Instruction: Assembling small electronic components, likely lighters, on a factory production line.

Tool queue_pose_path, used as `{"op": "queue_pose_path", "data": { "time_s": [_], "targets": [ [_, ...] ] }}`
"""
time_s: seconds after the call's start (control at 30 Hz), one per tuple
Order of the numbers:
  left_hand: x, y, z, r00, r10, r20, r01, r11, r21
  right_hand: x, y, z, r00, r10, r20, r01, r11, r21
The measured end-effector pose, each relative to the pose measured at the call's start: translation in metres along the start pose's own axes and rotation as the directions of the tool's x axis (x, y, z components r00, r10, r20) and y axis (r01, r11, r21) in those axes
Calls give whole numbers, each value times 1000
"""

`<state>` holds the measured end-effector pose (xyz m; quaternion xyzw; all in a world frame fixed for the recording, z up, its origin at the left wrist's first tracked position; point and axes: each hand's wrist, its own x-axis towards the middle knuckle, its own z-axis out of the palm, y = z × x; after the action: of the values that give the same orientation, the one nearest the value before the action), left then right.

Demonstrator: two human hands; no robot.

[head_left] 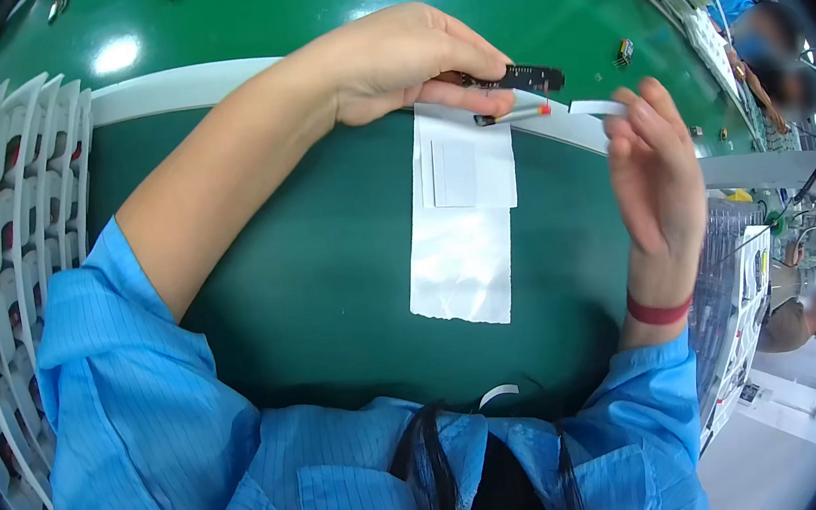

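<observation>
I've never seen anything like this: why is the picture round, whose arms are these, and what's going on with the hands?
There is no robot here. These are a person's own bare hands, seen by a wide fisheye camera worn on the head and looking down. That lens bends straight edges and gives the dark, rounded border.

The left hand grips a black circuit board; a slim silvery cylinder shows just below it. The right hand, a little blurred, has a white strip at its fingertips.

Beneath them, white sheets lie on a dark green work surface. On the left side stands a white rack of many thin, upright dividers.
</observation>
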<state>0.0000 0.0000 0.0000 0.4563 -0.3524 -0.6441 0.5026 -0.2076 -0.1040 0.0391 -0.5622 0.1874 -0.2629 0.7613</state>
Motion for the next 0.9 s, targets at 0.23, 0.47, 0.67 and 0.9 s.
{"op": "queue_pose_path", "data": {
  "time_s": [0.23,0.47,0.67,0.9],
  "targets": [
    [7,-11,7,996,73,-58,-83,976,-203,24,35,-4,989,-121,-81,116,991,-72],
    [8,-13,5,995,102,4,-100,978,-181,26,36,-6,981,-148,-123,128,979,-157],
    [6,-13,7,995,97,-34,-101,979,-178,27,40,-6,977,-176,-121,149,967,-204],
    [7,-14,6,995,96,-9,-96,982,-160,26,40,-8,978,-165,-125,129,958,-256]
  ]
}}
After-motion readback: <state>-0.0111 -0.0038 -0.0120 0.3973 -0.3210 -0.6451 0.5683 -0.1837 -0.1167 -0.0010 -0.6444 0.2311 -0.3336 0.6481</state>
